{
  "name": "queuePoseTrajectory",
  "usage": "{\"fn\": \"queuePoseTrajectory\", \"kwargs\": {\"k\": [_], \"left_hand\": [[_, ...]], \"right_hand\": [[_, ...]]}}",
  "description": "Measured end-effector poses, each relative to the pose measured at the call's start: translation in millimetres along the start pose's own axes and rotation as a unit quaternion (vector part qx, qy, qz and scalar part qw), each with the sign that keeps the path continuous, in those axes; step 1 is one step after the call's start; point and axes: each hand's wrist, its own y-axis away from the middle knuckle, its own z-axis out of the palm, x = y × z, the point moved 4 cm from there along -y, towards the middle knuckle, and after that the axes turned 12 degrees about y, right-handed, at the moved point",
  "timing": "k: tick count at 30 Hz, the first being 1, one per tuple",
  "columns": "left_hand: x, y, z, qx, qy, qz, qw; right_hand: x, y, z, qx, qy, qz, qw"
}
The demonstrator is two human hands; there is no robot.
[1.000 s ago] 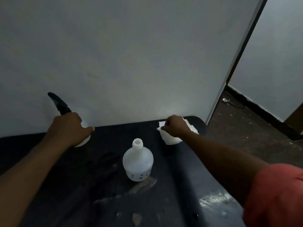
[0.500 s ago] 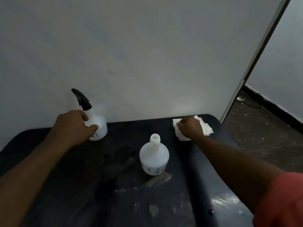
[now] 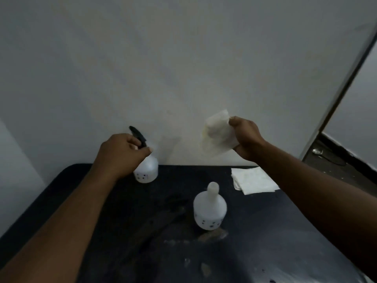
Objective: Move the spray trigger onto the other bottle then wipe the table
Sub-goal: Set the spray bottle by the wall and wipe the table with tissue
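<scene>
A white bottle [image 3: 147, 169] with a black spray trigger [image 3: 138, 135] stands at the back of the black table [image 3: 265, 231]. My left hand [image 3: 122, 154] is closed around its neck, just below the trigger. A second white bottle [image 3: 210, 209] stands open-necked and capless near the table's middle. My right hand [image 3: 246, 137] is raised above the table and pinches a white paper towel [image 3: 217, 135], which hangs in the air in front of the wall.
More folded white paper towels [image 3: 253, 180] lie at the table's back right. Wet smears and marks [image 3: 212, 234] cover the table's middle. A pale wall [image 3: 183, 68] rises right behind the table. The floor [image 3: 346, 166] drops off to the right.
My right hand has lifted one paper towel off the stack into the air. My left hand has shifted its grip up to the spray bottle's neck. The view has tilted and shifted.
</scene>
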Motion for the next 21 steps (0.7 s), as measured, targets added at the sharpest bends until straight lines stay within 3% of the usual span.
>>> {"fn": "queuePoseTrajectory", "kwargs": {"k": [3,5,7,9,12,13,14,16,18,19,21], "left_hand": [[-14,14,-30,0.079,0.055,-0.008,0.995],[-28,25,-40,0.116,0.044,-0.004,0.992],[-41,34,-44,0.129,0.037,-0.006,0.991],[-54,42,-44,0.136,0.043,-0.015,0.99],[-65,53,-46,0.145,0.05,-0.008,0.988],[-68,58,-47,0.148,0.053,-0.005,0.988],[-72,63,-49,0.151,0.057,-0.004,0.987],[-80,75,-51,0.158,0.065,-0.006,0.985],[-93,89,-55,0.171,0.072,-0.016,0.982],[-98,94,-56,0.175,0.077,-0.023,0.981],[-104,99,-60,0.18,0.079,-0.032,0.98]], "right_hand": [[-7,15,45,-0.054,0.089,-0.026,0.994],[-5,27,73,-0.078,0.251,-0.105,0.959],[8,44,105,-0.101,0.434,-0.232,0.864],[40,74,144,-0.187,0.556,-0.294,0.755],[114,112,189,-0.333,0.693,-0.246,0.59],[134,121,196,-0.365,0.717,-0.212,0.555],[148,126,200,-0.37,0.724,-0.189,0.551],[153,124,198,-0.307,0.69,-0.189,0.628],[152,119,195,-0.191,0.637,-0.245,0.705],[155,116,193,-0.152,0.612,-0.258,0.732],[173,111,194,-0.159,0.594,-0.222,0.756]]}}
